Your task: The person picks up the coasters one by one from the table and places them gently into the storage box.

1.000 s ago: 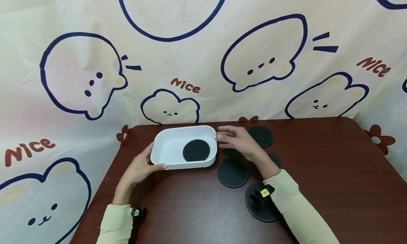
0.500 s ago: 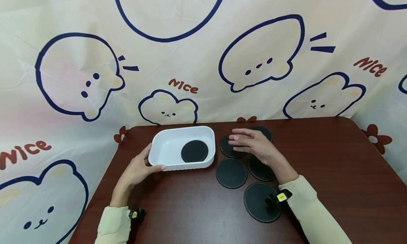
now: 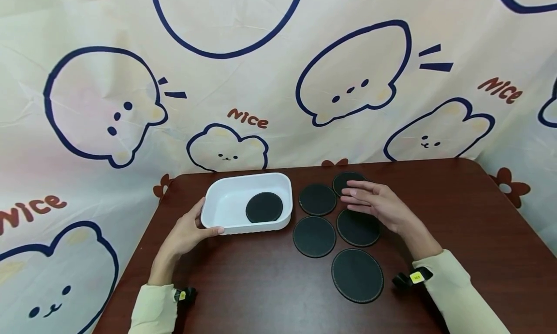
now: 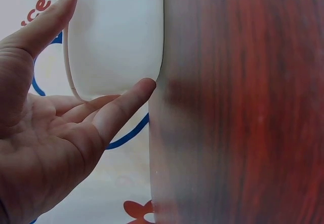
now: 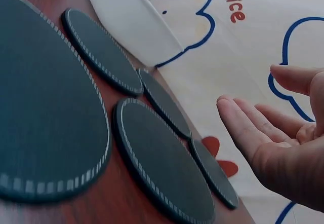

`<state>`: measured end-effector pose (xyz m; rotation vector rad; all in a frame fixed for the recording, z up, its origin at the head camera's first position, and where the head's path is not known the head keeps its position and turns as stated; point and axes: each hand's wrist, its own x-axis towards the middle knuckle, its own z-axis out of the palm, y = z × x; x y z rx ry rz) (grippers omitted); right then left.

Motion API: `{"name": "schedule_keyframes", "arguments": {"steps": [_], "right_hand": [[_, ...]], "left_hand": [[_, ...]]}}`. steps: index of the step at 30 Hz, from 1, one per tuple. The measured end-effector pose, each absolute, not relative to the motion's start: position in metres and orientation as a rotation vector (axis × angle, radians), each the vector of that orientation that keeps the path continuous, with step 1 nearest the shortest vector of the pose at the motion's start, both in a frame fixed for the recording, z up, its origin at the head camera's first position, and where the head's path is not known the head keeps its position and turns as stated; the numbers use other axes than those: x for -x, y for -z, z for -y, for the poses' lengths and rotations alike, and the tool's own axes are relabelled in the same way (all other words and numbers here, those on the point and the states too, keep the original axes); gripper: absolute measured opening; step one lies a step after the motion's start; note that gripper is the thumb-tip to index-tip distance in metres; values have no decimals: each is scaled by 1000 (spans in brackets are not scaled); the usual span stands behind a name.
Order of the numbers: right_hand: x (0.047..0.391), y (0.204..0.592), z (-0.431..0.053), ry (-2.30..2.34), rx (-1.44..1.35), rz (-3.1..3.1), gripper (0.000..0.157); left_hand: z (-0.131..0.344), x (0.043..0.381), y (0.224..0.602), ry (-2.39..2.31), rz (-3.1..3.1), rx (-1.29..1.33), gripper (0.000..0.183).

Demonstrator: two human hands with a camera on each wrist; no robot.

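Observation:
A white rectangular plastic tray (image 3: 224, 206) stands at the back left of the table, with one round black coaster (image 3: 264, 207) lying flat in its right half. My left hand (image 3: 184, 235) grips the tray's left end, thumb over the near rim and fingers along the outer side, as the left wrist view also shows. To the right, my right hand (image 3: 383, 206) hovers with extended fingers and holds nothing. Its fingertips overlap the back right coaster (image 3: 344, 181) in the head view. Below them is another coaster (image 3: 358, 227). Pale stitching edges the coasters in the right wrist view.
More black coasters lie flat on the dark brown wooden table (image 3: 261, 285): one beside the tray (image 3: 317, 199), one nearer the front (image 3: 314, 236), and a front coaster (image 3: 357, 275). A printed cloth (image 3: 278, 82) hangs behind the table's back edge.
My right hand has moved away from the tray's right end, rightward over the coasters, uncovering several of them. The left hand keeps its grip on the tray, and the tray stays in place.

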<state>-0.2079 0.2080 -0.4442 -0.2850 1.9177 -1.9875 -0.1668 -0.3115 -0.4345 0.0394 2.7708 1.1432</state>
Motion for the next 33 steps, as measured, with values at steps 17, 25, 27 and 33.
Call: {"name": "schedule_keyframes", "arguments": {"steps": [17, 25, 27, 33], "right_hand": [[198, 447, -248, 1920, 257, -2040, 72], [194, 448, -259, 1868, 217, -2142, 69], [193, 449, -262, 1848, 211, -2164, 69], [187, 454, -269, 1777, 200, -2238, 70]], "left_hand": [[312, 172, 433, -1179, -2758, -45, 119], [312, 170, 431, -1192, -2749, -21, 121], [312, 169, 432, -1190, -2748, -21, 120], [312, 168, 436, -1167, -2753, -28, 119]]}}
